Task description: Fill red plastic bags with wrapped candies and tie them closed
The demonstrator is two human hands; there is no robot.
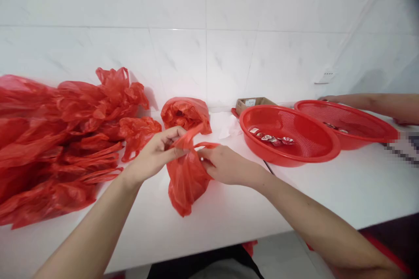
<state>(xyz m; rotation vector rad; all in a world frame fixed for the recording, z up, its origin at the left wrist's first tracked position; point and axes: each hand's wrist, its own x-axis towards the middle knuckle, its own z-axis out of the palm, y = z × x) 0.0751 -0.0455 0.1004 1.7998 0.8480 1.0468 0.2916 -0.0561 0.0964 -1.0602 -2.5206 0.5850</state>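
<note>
Heap of red plastic bags (pixel 75 126): far left of the nearer basket (pixel 310 137).
Left hand (pixel 160 148): thumb and fingers pinched closed on one handle of the knotted-looking red bag (pixel 190 183).
Red bag: left of the nearer basket; handles uppermost, long axis near upright, bottom toward the wearer.
Right hand (pixel 225 163): fingers curled closed on the bag's upper right side.
Carton (pixel 241 105): behind the nearer basket's left rim; pale label, print too small to read.
Nearer basket: contains packets (pixel 274 140), lettering illegible.
</note>
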